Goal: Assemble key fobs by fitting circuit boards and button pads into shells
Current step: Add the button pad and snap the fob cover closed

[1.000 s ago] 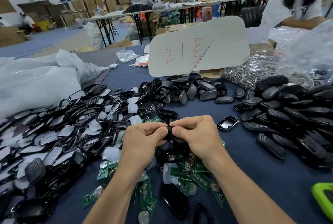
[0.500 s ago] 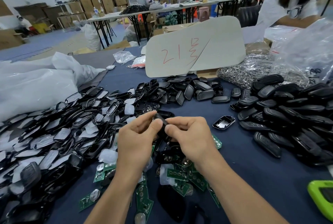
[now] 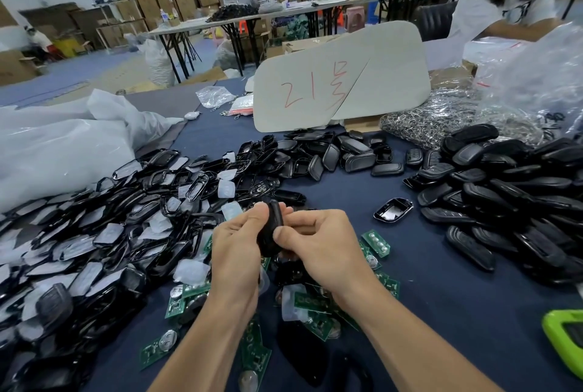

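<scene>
Two hands: key fob (image 3: 270, 227) is pinched between left hand (image 3: 235, 252) and right hand (image 3: 318, 249).
Long axis: pointed away from the person, edge-on.

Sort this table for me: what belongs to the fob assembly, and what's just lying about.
Job: black fob, gripped by left hand and right hand; green circuit boards; shell pile; lone open shell.
Lying about: marked cardboard sign; white plastic bag; green device.

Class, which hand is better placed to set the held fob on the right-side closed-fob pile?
Probably right: the right hand grips the fob and lies nearer that pile; the left hand would cross.
</scene>
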`<state>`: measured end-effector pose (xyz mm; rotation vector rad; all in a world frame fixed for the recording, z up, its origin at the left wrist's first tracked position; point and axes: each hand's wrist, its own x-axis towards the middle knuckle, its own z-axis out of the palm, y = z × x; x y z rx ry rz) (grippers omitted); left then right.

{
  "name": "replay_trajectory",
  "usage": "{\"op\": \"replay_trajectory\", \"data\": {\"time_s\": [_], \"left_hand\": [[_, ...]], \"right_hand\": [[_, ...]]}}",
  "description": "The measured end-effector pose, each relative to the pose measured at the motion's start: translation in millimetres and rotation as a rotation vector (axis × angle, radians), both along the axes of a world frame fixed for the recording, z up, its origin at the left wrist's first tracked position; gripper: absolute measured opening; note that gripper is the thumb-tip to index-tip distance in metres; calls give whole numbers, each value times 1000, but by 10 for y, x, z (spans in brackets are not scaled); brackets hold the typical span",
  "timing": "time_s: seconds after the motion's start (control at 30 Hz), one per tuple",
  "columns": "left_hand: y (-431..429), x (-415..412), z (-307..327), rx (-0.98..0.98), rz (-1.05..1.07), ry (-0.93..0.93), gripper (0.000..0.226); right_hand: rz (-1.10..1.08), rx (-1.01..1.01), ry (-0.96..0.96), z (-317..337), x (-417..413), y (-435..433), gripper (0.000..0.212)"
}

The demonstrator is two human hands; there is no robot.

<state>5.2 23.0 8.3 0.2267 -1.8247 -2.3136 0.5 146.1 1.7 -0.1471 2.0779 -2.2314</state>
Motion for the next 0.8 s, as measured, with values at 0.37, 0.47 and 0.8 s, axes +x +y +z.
{"op": "replay_trajectory", "data": {"time_s": [0.37,0.47,0.8], "left_hand": [[-73,3,-56,-220,44,59,27],[-85,-23,-54,-226,109,47,21],[-121,-50,-116,-624,184,51,24]], "right_hand": [[21,-903,-68,277,-235,895,43],[-150,-641,-169,169,-315,760,23],[-337,599,145,-86,-608,507,47]]}}
